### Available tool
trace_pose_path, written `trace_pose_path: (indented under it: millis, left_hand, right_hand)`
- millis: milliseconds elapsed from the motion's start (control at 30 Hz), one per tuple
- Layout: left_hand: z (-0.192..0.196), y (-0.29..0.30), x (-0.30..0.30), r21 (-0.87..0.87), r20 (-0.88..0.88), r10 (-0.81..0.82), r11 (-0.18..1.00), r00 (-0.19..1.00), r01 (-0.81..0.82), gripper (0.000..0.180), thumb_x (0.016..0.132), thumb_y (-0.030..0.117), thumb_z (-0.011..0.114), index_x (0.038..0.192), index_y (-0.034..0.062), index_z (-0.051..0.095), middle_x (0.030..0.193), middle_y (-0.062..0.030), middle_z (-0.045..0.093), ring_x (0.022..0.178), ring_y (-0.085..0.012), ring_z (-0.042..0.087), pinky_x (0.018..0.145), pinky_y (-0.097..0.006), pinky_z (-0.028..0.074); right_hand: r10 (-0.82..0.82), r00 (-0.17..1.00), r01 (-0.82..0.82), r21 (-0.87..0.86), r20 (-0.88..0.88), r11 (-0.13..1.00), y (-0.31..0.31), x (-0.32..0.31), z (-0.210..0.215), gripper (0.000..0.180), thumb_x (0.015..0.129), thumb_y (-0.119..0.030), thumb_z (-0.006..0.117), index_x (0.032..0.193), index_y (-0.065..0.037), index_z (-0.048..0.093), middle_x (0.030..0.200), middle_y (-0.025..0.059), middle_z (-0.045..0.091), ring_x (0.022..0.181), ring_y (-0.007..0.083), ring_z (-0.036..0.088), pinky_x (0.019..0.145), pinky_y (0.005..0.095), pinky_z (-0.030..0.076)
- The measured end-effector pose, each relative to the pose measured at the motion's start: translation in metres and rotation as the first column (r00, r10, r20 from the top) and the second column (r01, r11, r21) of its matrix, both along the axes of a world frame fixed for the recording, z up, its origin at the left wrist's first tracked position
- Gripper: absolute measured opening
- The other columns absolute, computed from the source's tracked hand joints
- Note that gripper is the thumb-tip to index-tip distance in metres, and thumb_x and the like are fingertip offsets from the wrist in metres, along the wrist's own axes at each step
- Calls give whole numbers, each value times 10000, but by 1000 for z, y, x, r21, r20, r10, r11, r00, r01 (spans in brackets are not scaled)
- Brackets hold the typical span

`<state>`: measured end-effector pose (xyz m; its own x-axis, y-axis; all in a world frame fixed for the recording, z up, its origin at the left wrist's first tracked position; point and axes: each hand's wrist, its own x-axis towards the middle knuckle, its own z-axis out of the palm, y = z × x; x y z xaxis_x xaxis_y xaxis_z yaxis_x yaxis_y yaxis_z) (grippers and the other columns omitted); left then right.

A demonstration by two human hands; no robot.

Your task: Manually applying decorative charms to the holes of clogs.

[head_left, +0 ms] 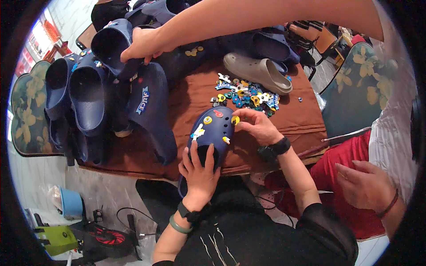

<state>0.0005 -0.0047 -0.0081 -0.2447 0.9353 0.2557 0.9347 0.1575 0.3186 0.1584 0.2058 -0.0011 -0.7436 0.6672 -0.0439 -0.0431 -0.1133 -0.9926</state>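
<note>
A navy clog (224, 153) sits in front of me with its toe pointing away. Several shoe charms dot its top, including a red one (218, 114), a round yellow-and-white one (207, 120) and a white figure (198, 132). My left hand (199, 172) grips the clog at its foot opening, fingers over the edge. Between the thumb and fingers of my right hand (261, 128) is a small yellow-and-black charm (235, 120), held at the holes on the clog's right side. Just beyond lies a pile of mixed charms (253, 95).
A co-worker's arm (248, 20) crosses the far side, its hand (146, 44) on a navy clog (111, 46). More navy clogs (88, 95) crowd the left. A grey clog (257, 73) stands behind the pile. Another person's hand (366, 184) rests at right. The table wears a brown cloth (293, 128).
</note>
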Motion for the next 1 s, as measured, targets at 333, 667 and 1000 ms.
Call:
trace_pose_path:
  millis: [333, 667, 1000]
  left_hand:
    - [6, 1, 1, -24, 12, -9, 1000, 1000, 9, 790, 763, 262, 737, 1451, 210, 351, 1509, -217, 202, 1327, -444, 250, 990, -575, 270]
    - [-4, 0, -3, 67, -13, -61, 996, 998, 61, 961, 700, 263, 804, 1498, 222, 270, 1533, -229, 158, 1335, -437, 248, 985, -565, 276]
    - [-4, 2, -3, 27, -8, -50, 998, 999, 51, 966, 721, 278, 795, 1510, 207, 242, 1535, -242, 135, 1335, -448, 244, 983, -577, 277]
  right_hand:
    - [-163, 983, 114, 428, 80, 897, -17, -14, 1, 250, 845, 7, 659, 1093, -24, 672, 1039, 66, 639, 933, 168, 628, 823, 262, 499]
    - [-293, 951, 218, 886, -98, 409, -33, -24, -1, 222, 788, 55, 670, 996, -22, 682, 962, 120, 639, 861, 280, 643, 742, 339, 542]
    - [-275, 959, -54, 997, 65, 48, -40, -20, 4, 503, 668, 69, 643, 1163, -18, 614, 1057, 102, 621, 986, 291, 606, 884, 412, 493]
